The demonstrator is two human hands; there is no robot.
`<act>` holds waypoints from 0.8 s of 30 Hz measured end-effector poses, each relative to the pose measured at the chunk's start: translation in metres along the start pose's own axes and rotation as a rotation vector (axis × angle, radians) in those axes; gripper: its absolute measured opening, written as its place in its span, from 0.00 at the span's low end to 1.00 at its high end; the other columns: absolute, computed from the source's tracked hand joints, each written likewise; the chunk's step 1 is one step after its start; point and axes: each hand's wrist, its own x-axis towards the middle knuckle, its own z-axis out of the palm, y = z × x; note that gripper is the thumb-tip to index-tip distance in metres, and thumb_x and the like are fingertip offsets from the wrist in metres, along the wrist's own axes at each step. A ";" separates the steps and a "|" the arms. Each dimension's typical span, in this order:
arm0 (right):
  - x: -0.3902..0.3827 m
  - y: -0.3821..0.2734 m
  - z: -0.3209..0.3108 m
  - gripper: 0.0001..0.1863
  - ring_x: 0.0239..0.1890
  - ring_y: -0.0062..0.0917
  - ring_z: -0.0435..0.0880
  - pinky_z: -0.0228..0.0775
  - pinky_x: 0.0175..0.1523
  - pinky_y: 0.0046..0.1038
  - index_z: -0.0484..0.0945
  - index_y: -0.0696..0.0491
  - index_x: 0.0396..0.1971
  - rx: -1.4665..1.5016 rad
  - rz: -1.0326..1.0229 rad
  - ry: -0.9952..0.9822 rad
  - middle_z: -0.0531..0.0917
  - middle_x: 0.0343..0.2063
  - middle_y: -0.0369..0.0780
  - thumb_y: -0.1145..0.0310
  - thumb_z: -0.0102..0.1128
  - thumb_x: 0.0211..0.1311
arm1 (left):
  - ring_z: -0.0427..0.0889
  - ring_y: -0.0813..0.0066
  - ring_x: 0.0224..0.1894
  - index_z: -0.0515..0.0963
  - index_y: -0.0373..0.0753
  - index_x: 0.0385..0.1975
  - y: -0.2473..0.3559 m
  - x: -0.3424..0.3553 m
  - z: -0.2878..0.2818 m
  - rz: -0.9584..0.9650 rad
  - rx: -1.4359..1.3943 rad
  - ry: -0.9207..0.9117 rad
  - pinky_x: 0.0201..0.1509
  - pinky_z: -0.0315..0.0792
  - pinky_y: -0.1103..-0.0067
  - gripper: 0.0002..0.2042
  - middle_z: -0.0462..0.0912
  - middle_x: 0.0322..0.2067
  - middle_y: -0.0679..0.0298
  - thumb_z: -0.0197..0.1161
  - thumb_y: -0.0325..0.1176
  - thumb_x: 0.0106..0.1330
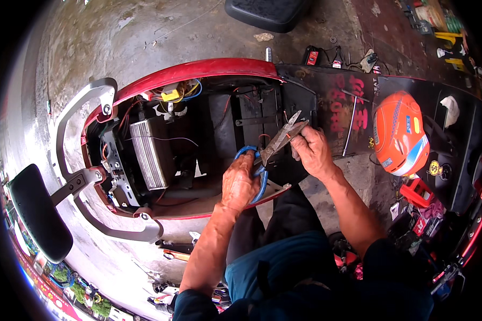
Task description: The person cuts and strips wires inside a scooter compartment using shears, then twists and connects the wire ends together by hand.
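Observation:
My left hand [238, 183] is closed around the blue handles of a pair of metal snips [279, 140]. Their worn grey blades stand apart and point to the upper right, over the open body of a red scooter [198, 68]. At the blades, my right hand [313, 152] is closed, with thumb and fingers pinched together. A thin reddish bit, like wire, shows by those fingertips; what they grip is mostly hidden. Inside the body, a silver finned metal box [151, 155] lies left of my hands, with a yellow connector [171, 96] and loose wires above it.
A grey grab rail [64, 128] and black backrest [40, 213] stick out at left. To the right, an orange helmet [401, 134] and a T-handle tool [351, 125] rest on the scooter. A black seat [268, 13] lies on the floor beyond; small tools and parts clutter the right.

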 end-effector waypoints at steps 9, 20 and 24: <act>-0.002 -0.006 0.010 0.07 0.18 0.14 0.71 0.64 0.23 0.18 0.73 0.56 0.37 0.056 0.100 0.096 0.73 0.18 0.32 0.69 0.51 0.64 | 0.74 0.50 0.48 0.66 0.30 0.53 0.004 -0.007 0.006 -0.015 0.059 0.033 0.55 0.67 0.66 0.30 0.75 0.45 0.48 0.65 0.28 0.45; -0.008 -0.008 0.028 0.05 0.23 0.11 0.72 0.66 0.28 0.17 0.74 0.57 0.35 0.323 0.235 0.185 0.77 0.22 0.32 0.75 0.51 0.60 | 0.74 0.49 0.48 0.68 0.29 0.51 0.017 -0.020 0.013 -0.169 -0.004 0.056 0.52 0.69 0.66 0.26 0.75 0.46 0.48 0.63 0.30 0.50; -0.007 -0.011 0.024 0.07 0.22 0.12 0.74 0.66 0.25 0.15 0.73 0.54 0.37 0.362 0.258 0.127 0.77 0.23 0.31 0.67 0.51 0.65 | 0.76 0.50 0.46 0.71 0.29 0.47 0.021 -0.018 0.011 -0.178 -0.086 0.050 0.50 0.70 0.66 0.22 0.77 0.44 0.46 0.62 0.29 0.51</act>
